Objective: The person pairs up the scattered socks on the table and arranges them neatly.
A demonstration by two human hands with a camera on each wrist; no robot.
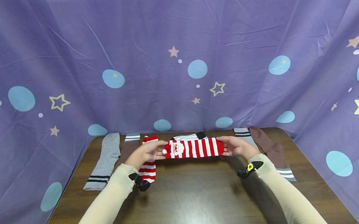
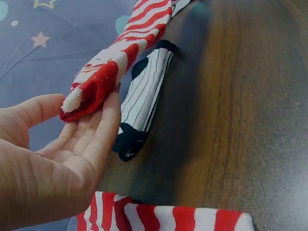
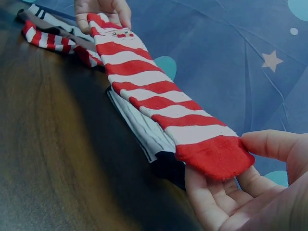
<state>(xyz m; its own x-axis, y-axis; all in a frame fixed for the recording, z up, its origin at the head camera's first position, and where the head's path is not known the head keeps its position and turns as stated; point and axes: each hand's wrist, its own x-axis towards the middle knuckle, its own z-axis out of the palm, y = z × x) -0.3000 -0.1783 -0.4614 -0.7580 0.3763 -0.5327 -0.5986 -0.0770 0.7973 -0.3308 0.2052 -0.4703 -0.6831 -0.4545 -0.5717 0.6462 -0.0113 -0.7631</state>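
Stretched between both hands is a red and white striped sock (image 1: 200,148) with a Santa face and a white pompom, held up above the table. My left hand (image 1: 149,151) pinches its toe-like Santa end, thumb on top and fingers beneath, as the left wrist view shows. At the other end, my right hand (image 1: 235,146) pinches the plain red tip (image 3: 216,156). A white sock with dark stripes and black ends (image 2: 147,91) lies on the table behind and below it. Another red and white striped sock (image 1: 147,169) lies by my left wrist, partly hidden by the hand.
On the left lie a grey sock with black bands (image 1: 105,157) and a brown sock (image 1: 128,146). To the right are a grey sock (image 1: 245,136) and a brown sock (image 1: 269,146). A purple curtain (image 1: 176,33) stands behind the wooden table (image 1: 188,194).
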